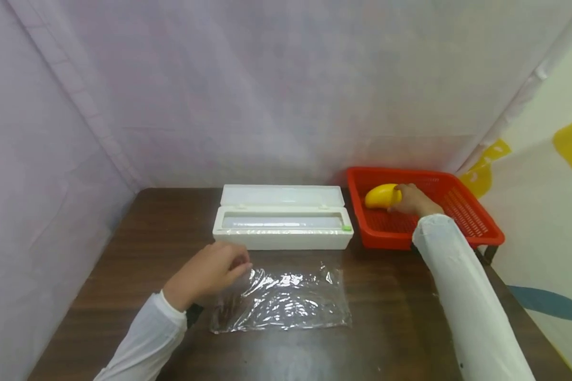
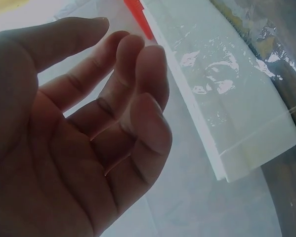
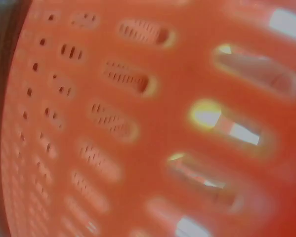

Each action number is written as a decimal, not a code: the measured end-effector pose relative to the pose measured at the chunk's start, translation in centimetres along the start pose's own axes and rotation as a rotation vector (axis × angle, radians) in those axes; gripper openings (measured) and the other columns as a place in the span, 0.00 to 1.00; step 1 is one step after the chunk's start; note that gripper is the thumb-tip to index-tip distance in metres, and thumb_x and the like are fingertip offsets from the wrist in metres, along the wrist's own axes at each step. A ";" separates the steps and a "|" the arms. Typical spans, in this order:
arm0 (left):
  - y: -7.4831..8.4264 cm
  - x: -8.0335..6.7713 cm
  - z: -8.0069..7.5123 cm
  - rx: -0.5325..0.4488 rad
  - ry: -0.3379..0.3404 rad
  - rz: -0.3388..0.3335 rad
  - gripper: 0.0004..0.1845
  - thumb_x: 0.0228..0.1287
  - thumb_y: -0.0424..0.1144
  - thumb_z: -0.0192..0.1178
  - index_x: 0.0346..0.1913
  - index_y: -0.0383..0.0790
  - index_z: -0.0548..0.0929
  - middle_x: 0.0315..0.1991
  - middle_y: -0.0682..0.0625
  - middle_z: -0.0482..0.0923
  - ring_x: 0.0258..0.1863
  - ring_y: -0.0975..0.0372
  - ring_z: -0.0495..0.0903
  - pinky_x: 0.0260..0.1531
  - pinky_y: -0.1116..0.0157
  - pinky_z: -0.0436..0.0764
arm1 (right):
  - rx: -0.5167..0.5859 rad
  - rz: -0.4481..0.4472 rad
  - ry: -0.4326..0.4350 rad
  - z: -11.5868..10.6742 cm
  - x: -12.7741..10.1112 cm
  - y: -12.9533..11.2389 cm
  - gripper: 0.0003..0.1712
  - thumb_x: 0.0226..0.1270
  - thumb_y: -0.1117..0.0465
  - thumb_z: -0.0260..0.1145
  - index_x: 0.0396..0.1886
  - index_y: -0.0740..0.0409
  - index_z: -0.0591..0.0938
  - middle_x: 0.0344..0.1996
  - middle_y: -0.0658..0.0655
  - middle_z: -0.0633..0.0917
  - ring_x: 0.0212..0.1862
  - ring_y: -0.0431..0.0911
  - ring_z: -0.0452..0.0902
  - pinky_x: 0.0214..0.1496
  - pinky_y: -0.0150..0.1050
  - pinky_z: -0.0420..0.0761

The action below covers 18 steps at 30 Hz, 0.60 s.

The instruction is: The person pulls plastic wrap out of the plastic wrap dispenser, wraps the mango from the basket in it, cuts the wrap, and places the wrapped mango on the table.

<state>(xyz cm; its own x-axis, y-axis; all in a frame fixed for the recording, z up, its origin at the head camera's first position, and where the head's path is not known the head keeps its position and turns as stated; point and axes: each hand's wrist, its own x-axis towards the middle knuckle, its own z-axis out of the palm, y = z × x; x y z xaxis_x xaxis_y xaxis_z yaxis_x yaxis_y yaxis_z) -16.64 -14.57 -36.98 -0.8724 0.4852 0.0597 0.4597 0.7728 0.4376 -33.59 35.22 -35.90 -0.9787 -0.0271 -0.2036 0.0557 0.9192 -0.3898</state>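
A yellow mango-like fruit lies in a red plastic basket at the back right of the table. My right hand reaches into the basket and grips the fruit's right end. The right wrist view shows only the basket's slotted wall, blurred and very close. A crinkled sheet of clear plastic wrap lies flat on the dark wooden table. My left hand hovers over the sheet's far left corner. In the left wrist view this hand has loosely curled fingers and an empty palm.
A white plastic-wrap dispenser box stands with its lid up behind the sheet, left of the basket. Pale fabric walls close in the back and left. The table's right edge is just past the basket.
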 end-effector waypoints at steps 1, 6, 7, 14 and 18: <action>0.0 0.0 0.0 -0.001 -0.005 0.000 0.04 0.69 0.43 0.64 0.39 0.49 0.86 0.32 0.59 0.83 0.30 0.71 0.78 0.36 0.66 0.83 | -0.008 0.020 -0.007 0.0 0.1 0.1 0.48 0.55 0.44 0.76 0.70 0.58 0.66 0.60 0.65 0.75 0.58 0.63 0.70 0.68 0.69 0.67; 0.0 -0.3 0.1 -0.018 -0.027 -0.016 0.04 0.69 0.43 0.64 0.40 0.48 0.86 0.33 0.59 0.84 0.30 0.71 0.79 0.36 0.66 0.83 | -0.129 0.048 0.013 0.1 0.5 -0.1 0.51 0.57 0.46 0.74 0.74 0.60 0.60 0.64 0.72 0.65 0.62 0.71 0.61 0.62 0.75 0.67; 0.0 -0.3 0.0 -0.021 -0.031 -0.020 0.04 0.69 0.43 0.64 0.41 0.48 0.86 0.33 0.58 0.84 0.30 0.71 0.79 0.36 0.67 0.83 | -0.158 0.047 0.021 0.3 0.6 -0.2 0.51 0.59 0.48 0.73 0.75 0.61 0.58 0.65 0.74 0.62 0.63 0.73 0.59 0.60 0.77 0.66; -0.2 -0.4 -0.2 -0.024 -0.053 -0.017 0.05 0.69 0.43 0.63 0.42 0.47 0.86 0.35 0.58 0.85 0.31 0.71 0.79 0.36 0.67 0.83 | -0.297 -0.043 0.155 1.5 1.3 -0.5 0.42 0.61 0.59 0.71 0.69 0.71 0.62 0.64 0.78 0.61 0.60 0.77 0.60 0.56 0.74 0.72; -0.2 -0.5 -0.3 -0.022 -0.064 -0.007 0.06 0.69 0.43 0.63 0.42 0.46 0.86 0.35 0.57 0.85 0.31 0.70 0.80 0.36 0.67 0.83 | -0.322 -0.081 0.208 2.1 1.6 -0.4 0.40 0.61 0.62 0.71 0.65 0.73 0.60 0.60 0.78 0.67 0.56 0.75 0.68 0.57 0.72 0.73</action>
<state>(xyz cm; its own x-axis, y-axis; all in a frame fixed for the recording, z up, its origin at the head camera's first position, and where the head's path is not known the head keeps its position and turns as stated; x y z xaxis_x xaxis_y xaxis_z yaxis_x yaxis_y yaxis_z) -16.31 -15.12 -36.80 -0.8628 0.5056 -0.0002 0.4495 0.7672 0.4577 -34.71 33.98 -38.00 -0.9984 -0.0551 0.0159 -0.0563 0.9945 -0.0889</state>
